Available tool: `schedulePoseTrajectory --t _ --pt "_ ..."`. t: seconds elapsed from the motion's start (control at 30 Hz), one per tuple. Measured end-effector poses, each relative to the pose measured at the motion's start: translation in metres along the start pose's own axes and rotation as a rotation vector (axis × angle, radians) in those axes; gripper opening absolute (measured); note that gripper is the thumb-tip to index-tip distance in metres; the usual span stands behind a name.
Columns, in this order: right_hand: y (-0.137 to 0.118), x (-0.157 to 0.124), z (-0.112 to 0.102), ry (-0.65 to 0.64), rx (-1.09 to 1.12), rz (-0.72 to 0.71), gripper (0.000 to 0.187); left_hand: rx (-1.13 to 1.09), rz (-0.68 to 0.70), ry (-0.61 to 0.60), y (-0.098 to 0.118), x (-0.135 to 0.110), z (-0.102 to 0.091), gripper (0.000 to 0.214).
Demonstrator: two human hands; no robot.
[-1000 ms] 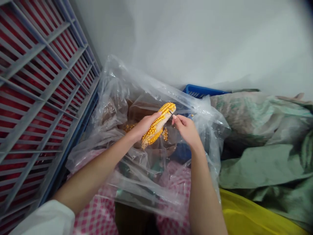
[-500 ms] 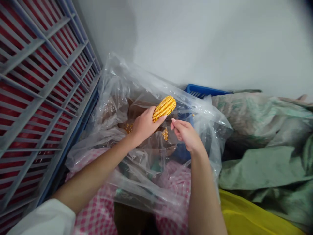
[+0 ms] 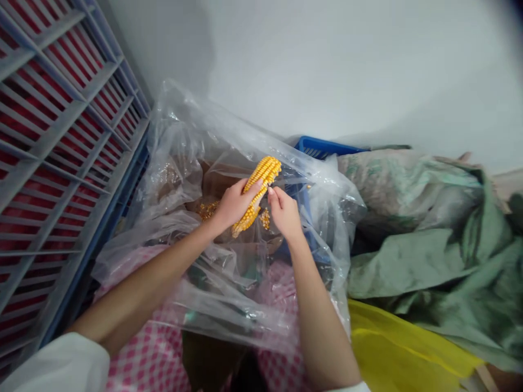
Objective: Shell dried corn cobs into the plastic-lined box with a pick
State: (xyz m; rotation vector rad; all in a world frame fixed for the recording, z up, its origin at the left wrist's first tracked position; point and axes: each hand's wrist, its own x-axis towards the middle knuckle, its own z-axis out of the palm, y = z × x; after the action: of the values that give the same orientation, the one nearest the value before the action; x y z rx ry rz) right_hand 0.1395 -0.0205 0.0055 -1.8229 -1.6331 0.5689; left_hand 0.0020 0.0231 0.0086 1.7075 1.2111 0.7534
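An ear of corn (image 3: pixel 267 167), yellow and still mostly covered in kernels, is gripped by my left hand (image 3: pixel 232 208) and tilted with its top away from me. A pale stripe without kernels shows low on its right side. My right hand (image 3: pixel 286 215) is closed beside the ear, fingers curled and thumb tip close to its right edge. Whether anything is pinched there is hidden. Below both hands spreads a clear plastic bag (image 3: pixel 174 122), its mouth wide. Loose corn kernels (image 3: pixel 207 210) lie inside it, with another small heap under the ear.
A grey-blue slatted crate (image 3: pixel 61 130) with red behind its slats rises at the left. A blue basket (image 3: pixel 327 146) is partly under the bag. Green-grey sacks (image 3: pixel 408 261) and a yellow bag (image 3: pixel 400 348) lie at the right. A white wall (image 3: pixel 310 65) stands behind.
My left hand has turned the ear more upright, so its lower end and bare stripe show. My right hand has moved in close to the ear's right side. The view has shifted slightly right.
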Motion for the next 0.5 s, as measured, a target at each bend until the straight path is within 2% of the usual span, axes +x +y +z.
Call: schedulePoseTrajectory --t 0.1,0.17,0.3,0.4,0.5 --pt "-0.006 0.000 -0.004 0.039 -0.046 -0.007 0.034 -0.318 -0.084 -0.092 0.002 0.003 -0.007 0.048" --pt "-0.008 -0.002 -0.009 0.028 -0.085 0.008 0.036 -0.331 -0.117 -0.141 0.002 0.004 -0.011 0.049" --pt "-0.007 -0.006 -0.016 -0.016 -0.079 0.014 0.039 -0.106 -0.036 -0.078 0.003 0.001 -0.018 0.047" --pt "-0.009 -0.006 -0.013 -0.018 -0.087 0.033 0.038 0.088 0.015 -0.014 0.006 -0.003 -0.020 0.047" --pt "-0.011 -0.003 -0.005 -0.029 0.068 0.078 0.038 0.214 0.041 0.020 0.008 -0.006 -0.019 0.045"
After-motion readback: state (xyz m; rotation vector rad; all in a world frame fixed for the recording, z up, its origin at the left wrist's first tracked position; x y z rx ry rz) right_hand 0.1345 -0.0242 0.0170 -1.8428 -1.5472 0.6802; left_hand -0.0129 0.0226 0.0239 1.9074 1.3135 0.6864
